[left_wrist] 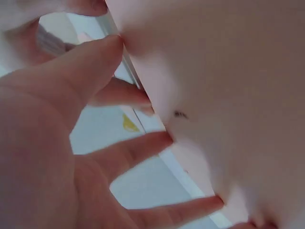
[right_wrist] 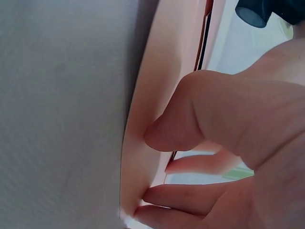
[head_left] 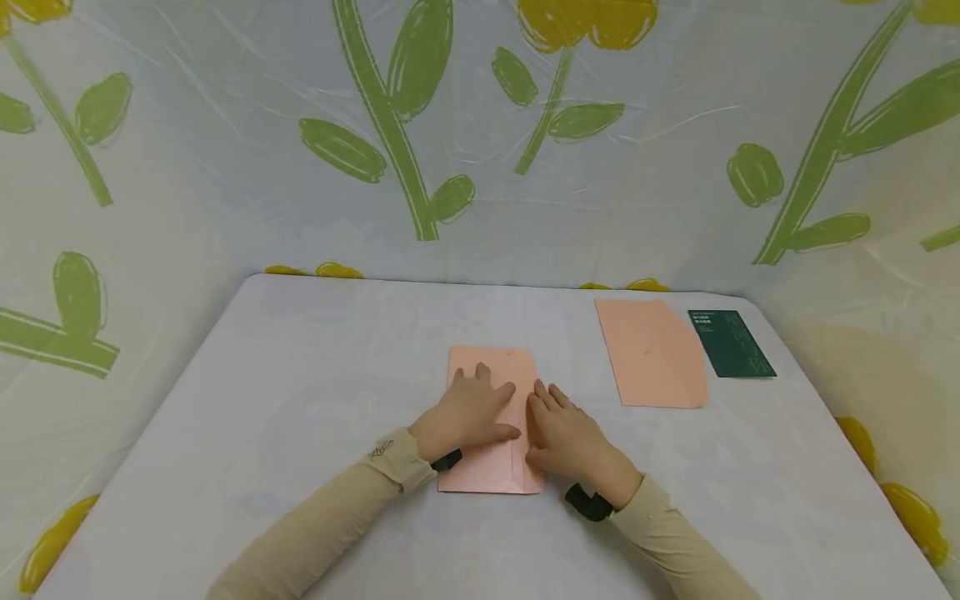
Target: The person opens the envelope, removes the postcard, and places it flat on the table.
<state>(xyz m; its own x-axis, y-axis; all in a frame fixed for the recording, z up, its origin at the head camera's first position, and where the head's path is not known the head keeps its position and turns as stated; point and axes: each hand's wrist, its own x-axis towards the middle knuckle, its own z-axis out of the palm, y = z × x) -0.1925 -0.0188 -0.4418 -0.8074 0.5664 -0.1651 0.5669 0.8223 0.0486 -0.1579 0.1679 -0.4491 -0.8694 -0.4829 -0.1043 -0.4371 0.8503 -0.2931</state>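
Observation:
A pink sheet of paper (head_left: 480,477) lies near the front middle of the table, with a folded strip along its right side. My left hand (head_left: 472,410) rests on it with fingers spread, and the left wrist view shows those fingertips touching the pink paper (left_wrist: 228,86). At the strip's right edge, my right hand (head_left: 566,433) presses with fairly straight fingers. In the right wrist view the thumb and fingertips touch the pink paper (right_wrist: 157,71). Part of the fold is hidden under the hands.
Another pink piece of paper (head_left: 652,358) with slanted corners lies at the back right. Beside it, toward the table's right edge, is a dark green card (head_left: 731,343) with pale print. A flower-patterned sheet (head_left: 615,200) rises behind the white table (head_left: 300,375).

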